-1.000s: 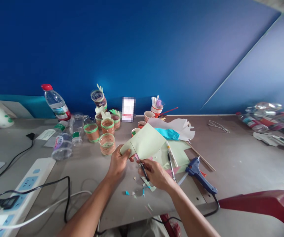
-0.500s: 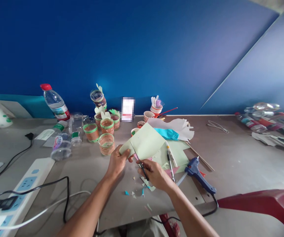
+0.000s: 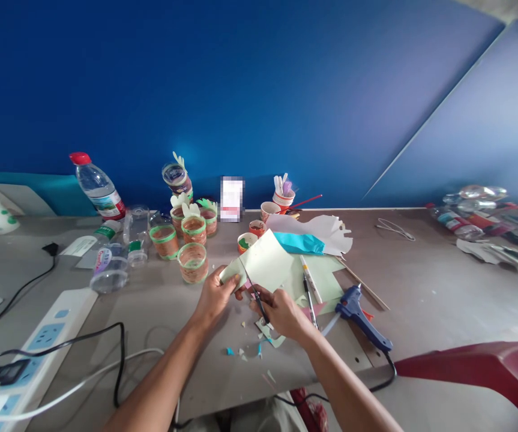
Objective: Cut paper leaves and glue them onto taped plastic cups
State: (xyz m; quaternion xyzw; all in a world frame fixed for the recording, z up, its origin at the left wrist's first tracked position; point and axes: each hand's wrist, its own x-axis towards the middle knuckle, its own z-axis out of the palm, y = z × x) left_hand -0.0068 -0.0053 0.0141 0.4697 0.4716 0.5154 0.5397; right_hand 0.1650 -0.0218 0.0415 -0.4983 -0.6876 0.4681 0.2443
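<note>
The left hand pinched the near left corner of a pale green sheet, thumb on top and fingers curled below. The right hand was closed around the handles of the scissors, whose blades pointed away from the table's near edge and lay in the sheet just beside the left thumb. How far apart the blades stood could not be told. The sheet was tilted, raised over the table between its near and back edges, and its far corner stuck up in front of 2 small pots, 1 of them with green inside.

Below the hands, toward the near edge, lay paper scraps in pale green and bright blue. To the right of the sheet were more green paper, a white marker, a black pen, a thin stick and a blue glue gun, its cord hanging over the near edge. Behind them, a blue strip rested on pale grey paper.

Left of the sheet, toward the back edge, stood 5 brown-wrapped cups with green rims, 3 of them topped with leaf-like cut-outs. Farther left were a red-capped bottle near the back edge and a white power strip nearer the person.
</note>
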